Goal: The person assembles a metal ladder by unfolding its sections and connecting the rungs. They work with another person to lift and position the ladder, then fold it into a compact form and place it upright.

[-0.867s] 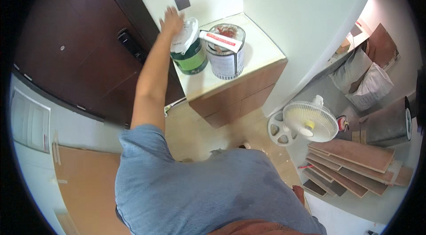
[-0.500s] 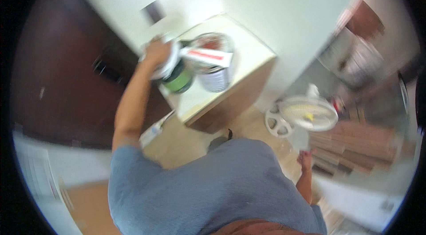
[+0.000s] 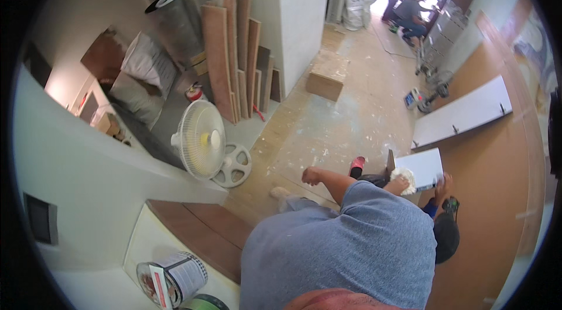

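Rag (image 3: pixel 403 177): soft, light, grab anywhere. Right hand (image 3: pixel 391 186) fingers bunched round it against white panel (image 3: pixel 420 168); left hand (image 3: pixel 311 176) clenched.

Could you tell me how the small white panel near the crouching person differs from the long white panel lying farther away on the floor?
The small white panel is short and nearly square; the long white panel is a narrow strip. The small one has a white rag at its left corner and a hand at its right edge; the long one lies untouched, with small dark fittings along one edge. Both are flat and white.
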Demonstrator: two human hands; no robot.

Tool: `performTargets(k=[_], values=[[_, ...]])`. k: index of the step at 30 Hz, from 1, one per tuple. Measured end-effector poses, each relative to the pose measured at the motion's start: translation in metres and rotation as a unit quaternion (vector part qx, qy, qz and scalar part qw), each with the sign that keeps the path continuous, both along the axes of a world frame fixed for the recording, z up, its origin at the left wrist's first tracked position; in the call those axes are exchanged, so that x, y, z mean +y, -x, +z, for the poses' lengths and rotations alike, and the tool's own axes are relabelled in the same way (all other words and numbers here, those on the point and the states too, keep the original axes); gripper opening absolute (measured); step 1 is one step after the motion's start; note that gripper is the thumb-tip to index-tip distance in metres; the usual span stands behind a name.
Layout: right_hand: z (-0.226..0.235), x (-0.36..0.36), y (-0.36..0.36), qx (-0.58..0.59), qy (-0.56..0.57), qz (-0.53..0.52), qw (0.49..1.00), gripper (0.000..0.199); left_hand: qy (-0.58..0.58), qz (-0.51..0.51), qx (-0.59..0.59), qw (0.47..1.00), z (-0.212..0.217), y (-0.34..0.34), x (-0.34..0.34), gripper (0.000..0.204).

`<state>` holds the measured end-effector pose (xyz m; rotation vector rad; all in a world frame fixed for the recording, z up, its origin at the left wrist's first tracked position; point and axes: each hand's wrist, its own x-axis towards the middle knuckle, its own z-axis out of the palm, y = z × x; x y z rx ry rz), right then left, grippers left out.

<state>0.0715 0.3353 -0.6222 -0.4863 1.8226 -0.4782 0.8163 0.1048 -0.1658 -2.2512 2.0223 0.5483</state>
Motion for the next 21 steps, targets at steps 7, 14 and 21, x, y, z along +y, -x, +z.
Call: performTargets(k=[7, 14, 21], values=[[-0.05, 0.126, 0.008, -0.011, -0.155, -0.085, 0.984, 0.02, 0.068, -0.073, 0.043, 0.994, 0.012, 0.104, -0.019, 0.061], [-0.011, 0.096, 0.066, 0.053, -0.077, -0.063, 0.994, 0.019, 0.104, -0.109, 0.067, 0.986, 0.018, 0.189, -0.019, 0.052], [0.012, 0.068, 0.128, 0.031, 0.048, -0.148, 0.987, 0.024, 0.142, -0.13, 0.065, 0.979, 0.037, 0.299, -0.011, 0.043]])
